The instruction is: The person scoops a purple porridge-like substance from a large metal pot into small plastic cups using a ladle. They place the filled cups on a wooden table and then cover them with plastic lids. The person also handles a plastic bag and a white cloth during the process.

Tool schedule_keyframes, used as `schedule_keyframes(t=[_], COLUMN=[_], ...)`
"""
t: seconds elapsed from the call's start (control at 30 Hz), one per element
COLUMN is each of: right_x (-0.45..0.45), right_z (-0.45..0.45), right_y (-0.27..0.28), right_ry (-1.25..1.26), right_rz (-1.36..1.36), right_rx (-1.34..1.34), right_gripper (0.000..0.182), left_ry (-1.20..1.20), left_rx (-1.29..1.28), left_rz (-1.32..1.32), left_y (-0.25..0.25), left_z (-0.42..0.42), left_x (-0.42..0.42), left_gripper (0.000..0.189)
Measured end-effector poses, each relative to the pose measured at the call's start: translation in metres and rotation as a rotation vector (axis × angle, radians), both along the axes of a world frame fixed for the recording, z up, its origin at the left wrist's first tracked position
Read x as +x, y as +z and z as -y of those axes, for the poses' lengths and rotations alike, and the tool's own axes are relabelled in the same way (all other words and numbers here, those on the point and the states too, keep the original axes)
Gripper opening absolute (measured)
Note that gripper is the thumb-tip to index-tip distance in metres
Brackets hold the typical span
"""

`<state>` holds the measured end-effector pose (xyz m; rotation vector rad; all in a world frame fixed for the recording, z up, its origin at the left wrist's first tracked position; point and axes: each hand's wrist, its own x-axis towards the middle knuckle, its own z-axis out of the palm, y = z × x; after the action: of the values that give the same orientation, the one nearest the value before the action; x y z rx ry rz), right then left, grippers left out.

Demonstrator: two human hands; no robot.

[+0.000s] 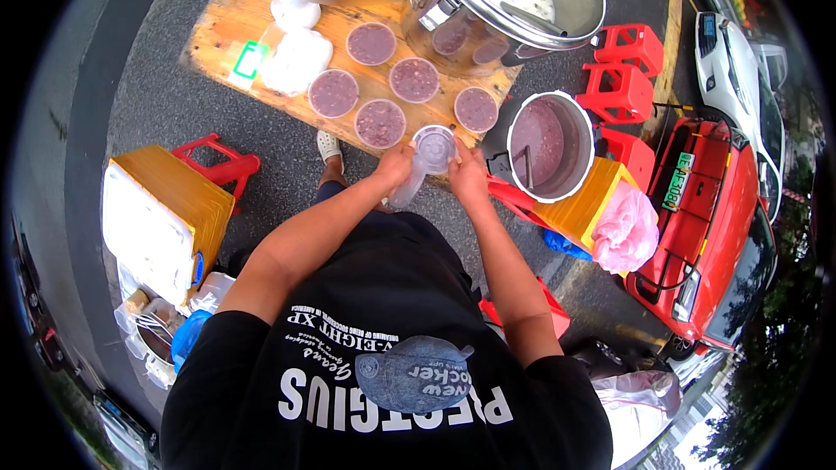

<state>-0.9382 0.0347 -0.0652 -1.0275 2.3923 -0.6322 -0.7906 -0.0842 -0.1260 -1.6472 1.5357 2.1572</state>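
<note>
Both hands are at the near edge of the wooden table (251, 26). My left hand (396, 166) grips the left side of an empty clear plastic container (434, 149), and a translucent plastic piece, perhaps a lid or another container (407, 188), hangs just below it. My right hand (467, 166) holds the container's right side. Several round containers filled with purplish porridge-like food stand beyond, among them one (476, 109) near my right hand and another (380, 123) near my left. Right of the table, a deep pot (586, 150) holds the same purplish food and a ladle (528, 168).
A large steel pot (450, 55) with whitish liquid stands at the table's back, beside white plastic bags (297, 60). Red stools (614, 93) and a yellow box (581, 212) with a pink bag (626, 227) are at right. A yellow-sided box (176, 192) stands left. Parked cars line the right.
</note>
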Motion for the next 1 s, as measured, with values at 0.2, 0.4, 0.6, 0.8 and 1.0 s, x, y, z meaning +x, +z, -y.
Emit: schedule_keyframes(t=[0.2, 0.4, 0.6, 0.8, 1.0], right_x=[0.005, 0.012, 0.017, 0.018, 0.076], right_z=[-0.007, -0.009, -0.018, -0.043, 0.003], right_y=[-0.025, -0.032, -0.042, -0.059, 0.038], right_ry=[-0.466, -0.692, -0.593, -0.479, 0.143], right_rz=[0.650, 1.069, 1.134, 0.891, 0.704], right_rx=[-0.074, -0.126, -0.234, 0.123, -0.320], right_gripper=[0.038, 0.019, 0.021, 0.029, 0.030], left_ry=[0.228, 0.208, 0.305, 0.132, -0.124], left_rx=[0.407, 0.383, 0.356, 0.317, 0.739], left_rz=[-0.122, -0.150, -0.233, -0.062, -0.151], left_y=[0.042, 0.025, -0.007, 0.011, 0.017], left_z=[-0.008, -0.019, -0.034, -0.032, 0.012], left_x=[-0.005, 0.003, 0.002, 0.011, 0.051], left_gripper=[0.041, 0.019, 0.019, 0.013, 0.015])
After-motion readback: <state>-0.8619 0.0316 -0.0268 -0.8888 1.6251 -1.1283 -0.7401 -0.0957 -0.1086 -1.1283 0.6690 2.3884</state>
